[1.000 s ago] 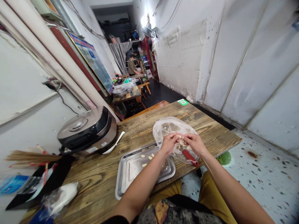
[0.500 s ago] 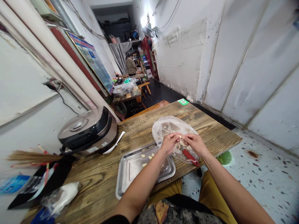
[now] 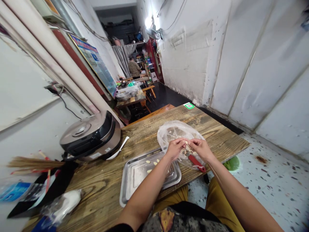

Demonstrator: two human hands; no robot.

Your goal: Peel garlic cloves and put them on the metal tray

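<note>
My left hand [image 3: 175,148] and my right hand [image 3: 201,149] meet fingertip to fingertip, both pinching a small pale garlic clove [image 3: 186,142]. Below them lies a clear plastic bag [image 3: 175,129] with more cloves and bits of skin [image 3: 185,152] on it. A red-handled tool [image 3: 196,162], probably a knife, rests on the bag under my right hand; its far end is hidden among the pieces. Left of the bag, partly behind my left forearm, a metal tray [image 3: 132,180] holds several peeled cloves [image 3: 149,171].
A rice cooker [image 3: 90,137] stands on the wooden table's left side, with a white spoon-like utensil [image 3: 118,149] beside it. Chopsticks [image 3: 36,162] and a plastic-wrapped white bundle [image 3: 66,203] sit nearer left. Far back, a person [image 3: 134,67] stands by another table [image 3: 132,100].
My fingers have shifted slightly around the clove. The tray, bag and red-handled tool stay where they were.
</note>
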